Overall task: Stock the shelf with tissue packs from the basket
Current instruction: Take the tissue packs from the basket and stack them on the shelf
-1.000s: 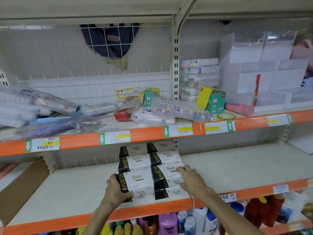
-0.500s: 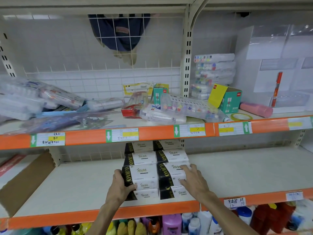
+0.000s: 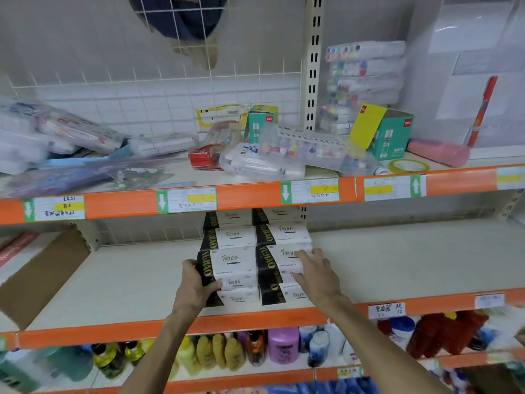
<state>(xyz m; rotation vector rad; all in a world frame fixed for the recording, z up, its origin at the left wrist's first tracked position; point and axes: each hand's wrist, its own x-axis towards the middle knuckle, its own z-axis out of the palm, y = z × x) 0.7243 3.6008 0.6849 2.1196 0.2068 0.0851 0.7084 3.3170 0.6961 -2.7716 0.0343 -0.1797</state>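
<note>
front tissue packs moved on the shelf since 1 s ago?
No. The front tissue packs sit just behind the orange shelf lip as before, the left hand gripping their left end, the right hand resting on them.

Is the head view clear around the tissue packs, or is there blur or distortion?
Head view: tissue packs, left hand and right hand fairly sharp, evenly lit, no glare; plastic bags at upper left smeared by blur; wide-angle lens slightly bows the orange rails.

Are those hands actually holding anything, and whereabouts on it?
The left hand grips the front left tissue packs by their black left end. The right hand only rests flat on the right-hand packs, gripping nothing.
</note>
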